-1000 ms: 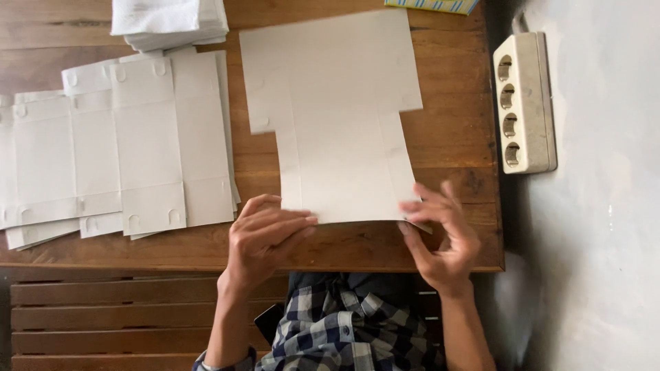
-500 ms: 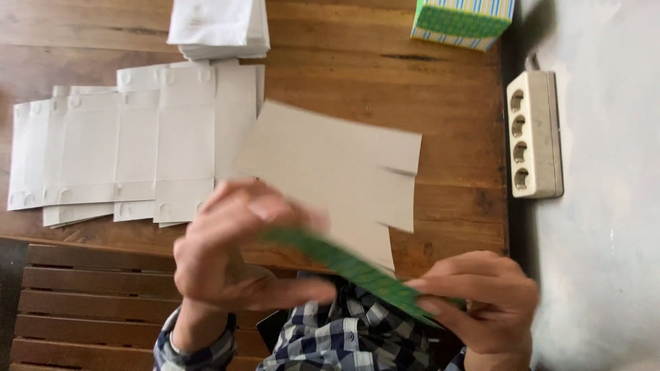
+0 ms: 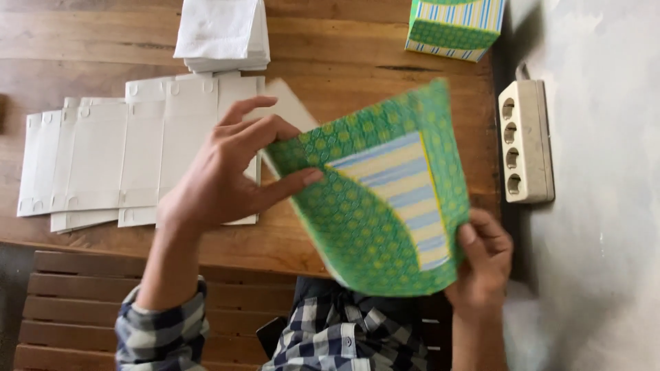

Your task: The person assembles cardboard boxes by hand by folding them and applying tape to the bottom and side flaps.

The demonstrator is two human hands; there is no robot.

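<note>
While lifted clear above the wooden table (image 3: 357, 89), being held between both hands: a flat green patterned card sheet (image 3: 385, 199) with a striped blue and cream panel, tilted over the table's near edge. Left hand (image 3: 230, 175) pinching the sheet's left edge, thumb on the printed face, fingers spread behind. Right hand (image 3: 485, 264) gripping its lower right corner. Lying flat on the table left of the sheet: overlapping white box blanks (image 3: 124, 161). Sitting at the table's far side: a white stack (image 3: 223, 31) and a finished green striped box (image 3: 454, 27). Resting just off the table's right edge: a cream power strip (image 3: 526, 141).
</note>
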